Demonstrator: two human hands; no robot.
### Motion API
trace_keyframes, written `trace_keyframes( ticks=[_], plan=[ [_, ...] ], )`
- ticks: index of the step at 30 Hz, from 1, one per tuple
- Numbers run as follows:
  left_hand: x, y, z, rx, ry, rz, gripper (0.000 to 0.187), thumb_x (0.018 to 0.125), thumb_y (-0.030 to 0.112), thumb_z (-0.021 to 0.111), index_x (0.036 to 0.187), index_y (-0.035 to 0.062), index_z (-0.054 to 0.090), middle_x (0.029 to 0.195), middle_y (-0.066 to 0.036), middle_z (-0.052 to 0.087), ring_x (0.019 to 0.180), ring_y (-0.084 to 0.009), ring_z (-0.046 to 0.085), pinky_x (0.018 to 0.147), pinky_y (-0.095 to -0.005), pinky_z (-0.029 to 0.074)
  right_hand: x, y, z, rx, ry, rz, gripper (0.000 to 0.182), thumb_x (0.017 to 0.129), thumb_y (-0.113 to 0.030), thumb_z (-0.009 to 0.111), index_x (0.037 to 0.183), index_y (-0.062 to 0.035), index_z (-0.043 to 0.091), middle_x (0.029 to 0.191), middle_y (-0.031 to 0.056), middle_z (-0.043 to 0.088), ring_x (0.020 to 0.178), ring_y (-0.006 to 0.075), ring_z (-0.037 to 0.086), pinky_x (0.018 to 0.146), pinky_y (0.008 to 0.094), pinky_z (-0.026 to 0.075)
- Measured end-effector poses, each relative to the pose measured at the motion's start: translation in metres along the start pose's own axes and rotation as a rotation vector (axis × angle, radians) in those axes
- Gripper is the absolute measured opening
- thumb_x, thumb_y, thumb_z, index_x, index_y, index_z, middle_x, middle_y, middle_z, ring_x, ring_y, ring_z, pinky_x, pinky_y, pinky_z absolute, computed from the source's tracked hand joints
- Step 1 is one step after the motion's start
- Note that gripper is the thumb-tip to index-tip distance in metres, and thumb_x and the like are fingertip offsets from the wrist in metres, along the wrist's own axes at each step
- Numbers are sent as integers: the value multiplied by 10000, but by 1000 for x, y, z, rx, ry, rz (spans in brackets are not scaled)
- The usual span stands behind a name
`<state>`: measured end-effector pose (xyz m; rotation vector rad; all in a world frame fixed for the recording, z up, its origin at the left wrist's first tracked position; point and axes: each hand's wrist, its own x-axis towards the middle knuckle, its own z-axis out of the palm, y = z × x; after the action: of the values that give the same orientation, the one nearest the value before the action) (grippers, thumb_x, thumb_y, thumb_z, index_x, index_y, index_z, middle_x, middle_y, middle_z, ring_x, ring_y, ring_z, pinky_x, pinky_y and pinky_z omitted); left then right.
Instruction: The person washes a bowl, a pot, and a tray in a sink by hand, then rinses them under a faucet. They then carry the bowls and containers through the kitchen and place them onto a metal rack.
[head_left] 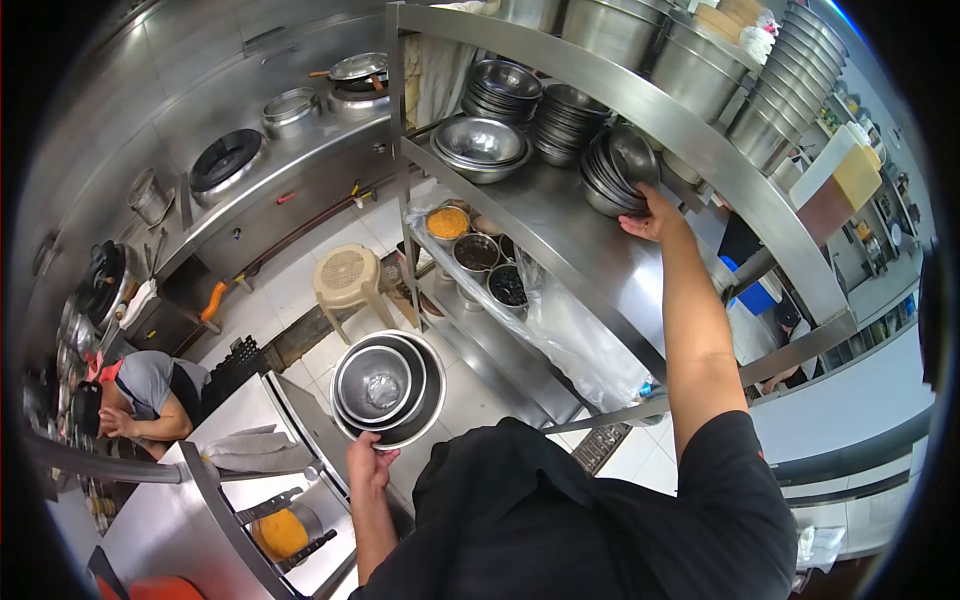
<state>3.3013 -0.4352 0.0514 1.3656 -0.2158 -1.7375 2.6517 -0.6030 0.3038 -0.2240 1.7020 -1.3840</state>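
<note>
My left hand [370,460] grips the rim of nested steel mixing bowls [432,385], a large one with smaller ones inside, held out over the floor. On the steel shelf [560,210], my right arm reaches to a tilted stack of metal bowls [632,152]. My right hand [652,214] is closed on the near edge of that stack; some of its fingers are hidden underneath. Beside it stand another stack of bowls [568,122], a further stack behind [503,85], and a wide shallow bowl [482,142].
Below the shelf are containers of orange food [447,222] and dark sauce [475,253]. A plastic stool [347,278] stands on the floor. The shelf's steel upright [397,130] is at its corner. Another person [160,395] works at the left. Tall pots [700,70] stand above.
</note>
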Motion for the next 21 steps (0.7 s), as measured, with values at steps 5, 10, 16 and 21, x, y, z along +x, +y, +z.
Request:
trace_keyframes(
  ticks=[5,10,16,21],
  plan=[
    [-8,0,7,17,-30,14,222,850,92,547,1010,-45,616,868,-162,682,637,-276,667,539,-381,584,29,1,-12,55,-37,13,326,923,-347,663,1093,-80,585,1010,157,619,864,311,662,797,484,599],
    [-14,7,18,21,-90,26,224,849,82,539,1005,-62,612,885,-166,675,665,-270,666,561,-371,583,19,12,-13,76,-42,-49,282,910,-306,658,1040,-67,586,976,135,611,828,289,645,758,457,599],
    [-16,39,55,78,-165,178,325,841,98,521,1131,-33,585,977,-147,667,784,-274,677,594,-395,594,5,22,-10,72,64,-161,420,896,-368,665,1162,-50,596,1113,170,591,867,323,642,805,489,576],
    [-35,68,93,112,-143,368,362,863,121,479,1177,-37,565,1008,-146,672,832,-256,694,626,-395,611,4,7,3,-819,1230,-964,660,853,-480,696,1327,-39,569,1304,269,574,1100,427,607,923,501,522]
  ],
)
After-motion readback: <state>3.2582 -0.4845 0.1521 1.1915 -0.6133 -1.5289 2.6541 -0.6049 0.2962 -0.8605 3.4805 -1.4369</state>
